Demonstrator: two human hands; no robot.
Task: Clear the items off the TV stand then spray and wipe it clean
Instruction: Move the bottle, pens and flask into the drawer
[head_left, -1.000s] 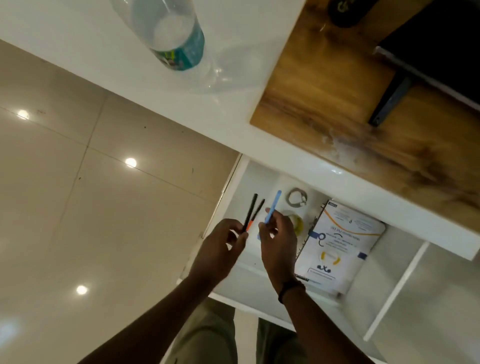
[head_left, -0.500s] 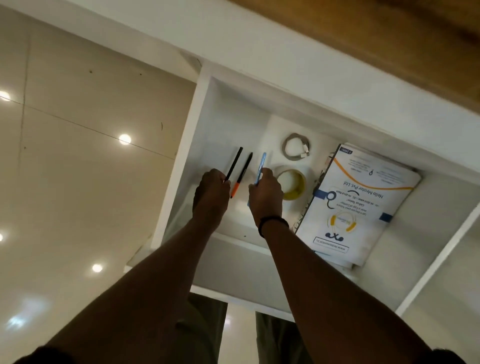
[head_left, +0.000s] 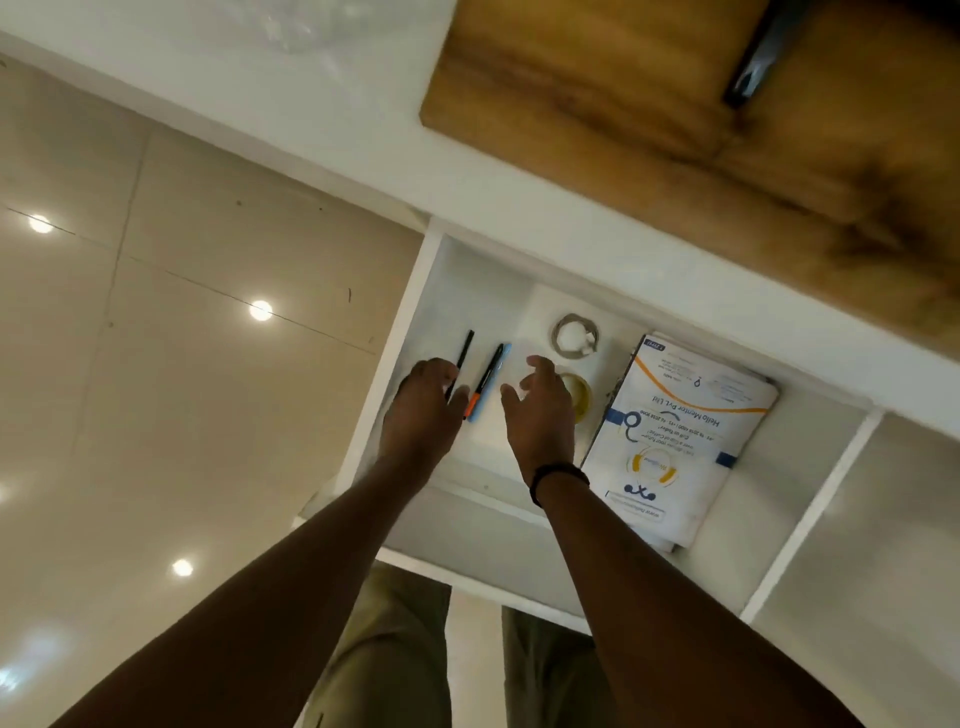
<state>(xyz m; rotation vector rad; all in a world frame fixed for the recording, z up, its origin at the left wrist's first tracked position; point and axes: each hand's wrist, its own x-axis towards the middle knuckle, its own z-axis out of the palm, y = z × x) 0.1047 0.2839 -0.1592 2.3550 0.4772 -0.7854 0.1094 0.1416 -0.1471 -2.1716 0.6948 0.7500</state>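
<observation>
The white TV stand (head_left: 363, 135) runs across the top, and its drawer (head_left: 410, 332) stands pulled out below it. Inside the drawer lie an orange-tipped black pen (head_left: 484, 382) and a blue pen (head_left: 496, 379), side by side. My left hand (head_left: 423, 410) reaches into the drawer's left side, its fingertips round the lower end of a thin black pen (head_left: 464, 353). My right hand (head_left: 540, 415) hovers just right of the pens with fingers spread and holds nothing.
The drawer also holds a coiled cable (head_left: 571, 336), a yellow tape roll (head_left: 581, 397) partly behind my right hand, and a white printed packet (head_left: 680, 431). On the stand sit a wooden board (head_left: 597, 104), a black TV foot (head_left: 748, 78) and a blurred clear bottle (head_left: 306, 26).
Both hands went down into the drawer. My right hand let go of the blue pen, and the orange-tipped pen left my left hand; both pens now lie on the drawer floor.
</observation>
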